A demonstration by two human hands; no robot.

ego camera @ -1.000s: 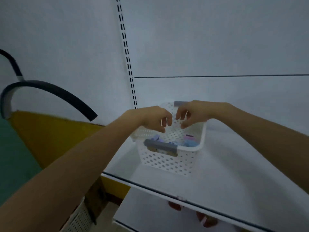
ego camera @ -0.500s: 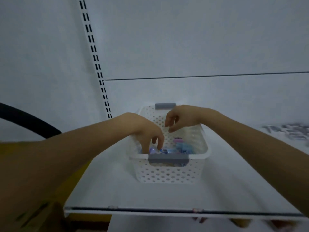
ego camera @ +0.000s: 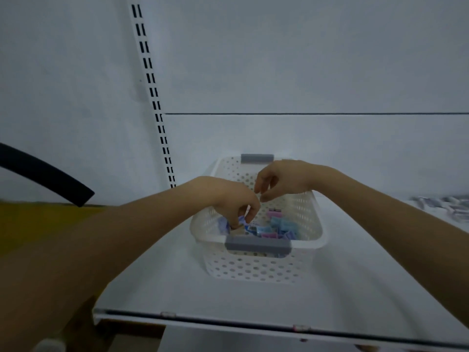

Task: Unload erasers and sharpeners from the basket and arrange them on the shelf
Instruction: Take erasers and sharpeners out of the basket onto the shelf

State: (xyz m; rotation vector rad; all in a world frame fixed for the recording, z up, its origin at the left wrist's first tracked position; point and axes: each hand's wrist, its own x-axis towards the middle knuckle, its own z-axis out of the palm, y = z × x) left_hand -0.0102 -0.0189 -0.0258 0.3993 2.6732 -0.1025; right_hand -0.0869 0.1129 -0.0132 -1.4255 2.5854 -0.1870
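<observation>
Many small pastel erasers and sharpeners [ego camera: 278,226] lie loose in the bottom of the white basket [ego camera: 253,269], which stands on the shelf [ego camera: 165,288] near its left end. Our left grip [ego camera: 228,199] is down inside the basket at its near-left corner, fingers curled and pinching what looks like one blue piece [ego camera: 241,221]. Our right grip [ego camera: 281,177] hovers over the far rim, fingers loosely curled with nothing seen between them.

We judge these pieces to be very light, hard or rubbery, and smooth where wrapped, so they could slip from a loose pinch; none looks fragile. The best hold is across two flat sides with thumb and forefinger, one or two at a time, since they lie jumbled and a bigger scoop would likely spill. The basket is light perforated plastic and may slide when we dig, so the free grip could steady it at a grey handle [ego camera: 257,244].

For room, bare shelf lies open to the right of the basket and in front of it, up to the front edge [ego camera: 228,317], where anything pushed too far would drop. To the left the shelf ends close by, below the slotted rail [ego camera: 152,92]. Far right, some blurred small things [ego camera: 451,208] sit on the shelf; we cannot tell what they are.
</observation>
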